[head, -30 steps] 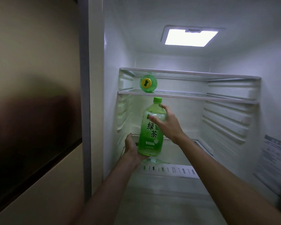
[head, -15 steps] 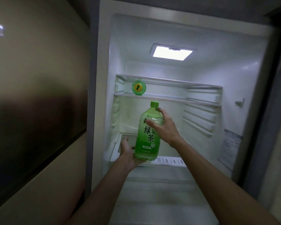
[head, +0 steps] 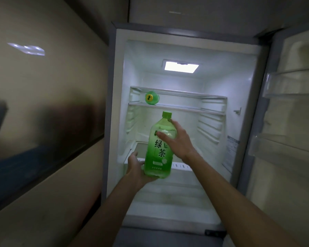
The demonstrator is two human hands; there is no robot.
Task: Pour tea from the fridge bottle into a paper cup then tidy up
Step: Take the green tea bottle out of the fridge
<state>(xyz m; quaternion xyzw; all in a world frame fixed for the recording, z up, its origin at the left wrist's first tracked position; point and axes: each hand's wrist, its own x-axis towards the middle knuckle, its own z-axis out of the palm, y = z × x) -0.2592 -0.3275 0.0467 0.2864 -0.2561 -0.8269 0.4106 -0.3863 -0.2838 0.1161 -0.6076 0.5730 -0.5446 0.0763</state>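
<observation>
A large green tea bottle (head: pixel 157 150) with a green cap is held upright in front of the open fridge (head: pixel 185 189), clear of its shelves. My left hand (head: pixel 136 168) cups the bottle's base from the left and below. My right hand (head: pixel 177 139) grips the bottle's upper shoulder from the right, thumb across its front. No paper cup is in view.
A second green bottle (head: pixel 151 98) lies on its side on the fridge's upper glass shelf (head: pixel 185 107). The fridge door (head: pixel 291 139) stands open at the right with its racks showing. A beige cabinet wall (head: pixel 48 122) runs along the left.
The bottle and both hands have come back out of the fridge toward me. The view has pulled away, so the fridge frame and open door now show.
</observation>
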